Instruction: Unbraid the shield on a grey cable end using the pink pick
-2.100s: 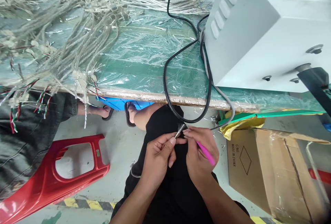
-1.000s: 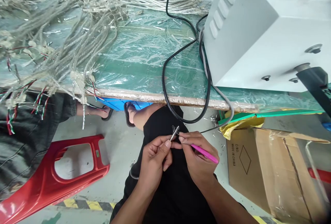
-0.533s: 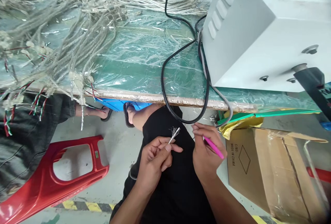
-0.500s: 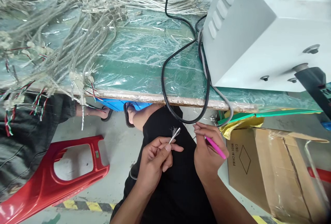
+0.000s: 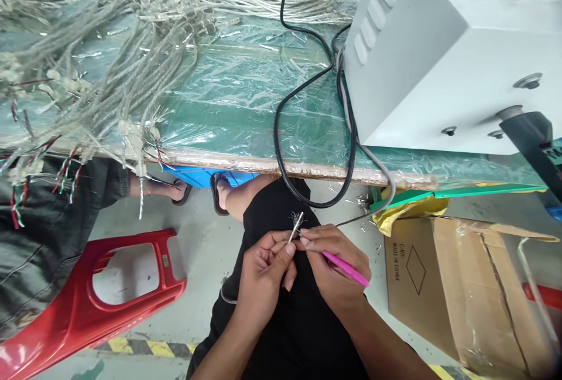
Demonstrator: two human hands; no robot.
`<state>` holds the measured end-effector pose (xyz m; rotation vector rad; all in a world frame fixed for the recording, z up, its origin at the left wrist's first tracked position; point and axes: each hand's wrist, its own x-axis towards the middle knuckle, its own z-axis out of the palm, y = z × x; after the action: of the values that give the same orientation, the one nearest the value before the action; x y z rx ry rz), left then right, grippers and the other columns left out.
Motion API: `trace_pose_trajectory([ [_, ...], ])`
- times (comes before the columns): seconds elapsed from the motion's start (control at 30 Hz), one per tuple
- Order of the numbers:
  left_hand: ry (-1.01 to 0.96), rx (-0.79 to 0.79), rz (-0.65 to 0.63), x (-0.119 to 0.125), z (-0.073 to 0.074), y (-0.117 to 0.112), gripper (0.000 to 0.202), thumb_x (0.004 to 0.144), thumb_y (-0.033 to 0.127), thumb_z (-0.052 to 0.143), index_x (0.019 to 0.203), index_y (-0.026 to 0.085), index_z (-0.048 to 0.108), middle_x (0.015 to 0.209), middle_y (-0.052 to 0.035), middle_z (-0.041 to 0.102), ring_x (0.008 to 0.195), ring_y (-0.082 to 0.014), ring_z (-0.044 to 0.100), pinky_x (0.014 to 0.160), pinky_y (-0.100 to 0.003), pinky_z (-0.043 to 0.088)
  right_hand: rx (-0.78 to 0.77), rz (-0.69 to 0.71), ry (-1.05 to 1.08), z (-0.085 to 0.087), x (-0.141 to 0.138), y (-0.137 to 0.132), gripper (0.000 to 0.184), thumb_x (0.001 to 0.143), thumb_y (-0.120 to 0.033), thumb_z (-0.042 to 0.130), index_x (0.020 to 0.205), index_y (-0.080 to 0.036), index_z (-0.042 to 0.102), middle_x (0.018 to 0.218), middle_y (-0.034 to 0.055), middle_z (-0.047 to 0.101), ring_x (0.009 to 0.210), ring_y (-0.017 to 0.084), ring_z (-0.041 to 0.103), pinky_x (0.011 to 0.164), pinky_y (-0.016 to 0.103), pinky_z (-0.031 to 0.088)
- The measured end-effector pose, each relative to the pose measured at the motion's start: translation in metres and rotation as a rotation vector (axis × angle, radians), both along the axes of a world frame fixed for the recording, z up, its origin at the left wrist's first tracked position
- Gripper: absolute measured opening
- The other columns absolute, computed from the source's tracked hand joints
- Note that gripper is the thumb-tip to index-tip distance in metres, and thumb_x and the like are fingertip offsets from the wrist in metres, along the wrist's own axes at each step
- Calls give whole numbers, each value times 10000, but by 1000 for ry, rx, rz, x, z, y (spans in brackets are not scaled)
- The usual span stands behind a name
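The left hand [image 5: 263,271] is curled shut, thumb and forefinger pinching a thin wire [image 5: 293,230] whose frayed, silvery strands fan out upward just above the fingertips. The right hand [image 5: 339,266] is closed around a slim pink-handled tool [image 5: 346,269], its fingers reaching across until they almost touch the wire's end. Both hands are held over the person's black shorts [image 5: 281,321], below the front edge of the counter [image 5: 272,166].

The counter's green top is covered in clear plastic sheeting [image 5: 246,105]. On it, toward the left, lie bundles of braided wire [image 5: 132,64], some ends hanging over the edge with red, white and green leads showing. To the right on the counter stands a white metal machine housing [image 5: 421,58], with a black cable [image 5: 281,134] looping over the edge in front of it. Below the edge are a red plastic stool [image 5: 132,292] on the left and a cardboard box [image 5: 452,292] on the right, with a yellow bag [image 5: 408,216] tucked behind the box.
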<state>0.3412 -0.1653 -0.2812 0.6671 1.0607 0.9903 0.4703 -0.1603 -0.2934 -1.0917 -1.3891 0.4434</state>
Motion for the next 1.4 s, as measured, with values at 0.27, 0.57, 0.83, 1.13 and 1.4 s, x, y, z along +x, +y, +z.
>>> trace_pose_trajectory([
  [0.27, -3, 6, -10, -1, -2, 0, 132, 903, 263, 677, 985, 161, 698, 637, 23, 667, 390, -26, 399, 447, -228, 246, -15, -46, 15, 0, -2, 2, 274, 776, 28, 699, 828, -241, 699, 808, 3, 761, 760, 173, 744, 688, 343, 635],
  [0.57, 14, 0, 2, 0, 3, 1, 144, 891, 277, 686, 948, 146, 702, 529, 46, 604, 380, -42, 370, 451, -240, 221, 3, -27, 14, 2, 0, 0, 292, 754, 39, 711, 819, -245, 687, 805, -1, 762, 749, 180, 743, 672, 353, 633],
  [0.83, 1, 3, -21, -2, 2, 1, 145, 891, 281, 686, 963, 157, 706, 606, 25, 652, 387, -39, 377, 451, -245, 225, -43, -29, 24, 0, -1, 2, 275, 764, 34, 701, 807, -238, 688, 806, 2, 754, 755, 165, 736, 681, 329, 626],
  [1.13, 11, -8, -27, -2, 5, 2, 164, 914, 287, 641, 981, 146, 689, 914, -122, 800, 412, -57, 453, 496, -263, 341, -183, -136, 131, -6, -1, 8, 196, 813, -25, 691, 803, -221, 692, 845, 6, 743, 837, 167, 733, 776, 331, 620],
  [1.4, 88, -24, -87, -6, 12, 7, 202, 957, 341, 583, 1056, 176, 644, 990, -98, 786, 369, -35, 446, 459, -243, 318, -59, -195, 148, -5, 1, 1, 240, 797, -4, 707, 825, -240, 682, 844, 1, 736, 836, 181, 734, 765, 368, 623],
])
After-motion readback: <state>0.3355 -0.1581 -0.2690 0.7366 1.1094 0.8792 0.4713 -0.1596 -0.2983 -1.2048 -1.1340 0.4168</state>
